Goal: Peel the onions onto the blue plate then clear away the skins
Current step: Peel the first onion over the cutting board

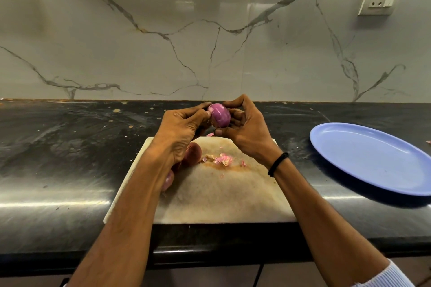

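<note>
Both the left hand (184,124) and right hand (246,130) grip one purple onion (219,116).

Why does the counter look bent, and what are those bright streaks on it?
Head view: the wide-angle lens bows the counter and stretches the plate at the edge; the streaks are light glare on the polished top, either side of the board; the onion looks sharp.

A dark, glossy stone tabletop (70,147) stretches from left to right, its surface speckled with pale flecks. A worn, stained white cutting board (221,198) lies on it near the front edge. An oval blue plate (373,161) rests on it well apart to the right.
</note>
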`<move>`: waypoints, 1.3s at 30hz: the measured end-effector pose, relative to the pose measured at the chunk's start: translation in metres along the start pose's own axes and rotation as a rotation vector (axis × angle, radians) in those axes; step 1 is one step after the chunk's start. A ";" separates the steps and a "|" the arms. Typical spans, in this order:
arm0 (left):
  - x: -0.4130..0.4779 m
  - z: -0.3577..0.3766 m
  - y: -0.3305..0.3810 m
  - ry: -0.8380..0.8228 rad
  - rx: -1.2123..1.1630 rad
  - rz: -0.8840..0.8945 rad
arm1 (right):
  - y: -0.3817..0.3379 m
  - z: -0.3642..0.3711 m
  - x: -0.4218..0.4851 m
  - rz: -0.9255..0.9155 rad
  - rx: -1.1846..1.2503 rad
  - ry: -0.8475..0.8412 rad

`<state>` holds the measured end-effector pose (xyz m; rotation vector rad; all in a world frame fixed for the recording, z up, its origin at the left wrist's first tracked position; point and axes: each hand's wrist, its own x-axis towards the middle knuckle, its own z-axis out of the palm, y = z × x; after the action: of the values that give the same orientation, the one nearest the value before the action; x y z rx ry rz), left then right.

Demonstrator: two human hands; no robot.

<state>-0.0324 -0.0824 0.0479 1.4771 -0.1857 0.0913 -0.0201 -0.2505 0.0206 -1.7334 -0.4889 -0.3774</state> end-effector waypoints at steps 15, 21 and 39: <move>0.001 0.005 -0.004 0.059 -0.038 -0.017 | -0.003 0.000 0.000 0.019 0.032 -0.031; 0.005 0.004 -0.008 0.069 0.053 0.009 | 0.001 0.000 0.001 0.018 -0.029 -0.036; 0.004 0.011 -0.008 0.184 -0.010 -0.038 | -0.003 0.001 0.001 0.007 -0.007 -0.034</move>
<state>-0.0274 -0.0947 0.0414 1.4527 -0.0097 0.1945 -0.0205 -0.2492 0.0239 -1.7506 -0.5065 -0.3458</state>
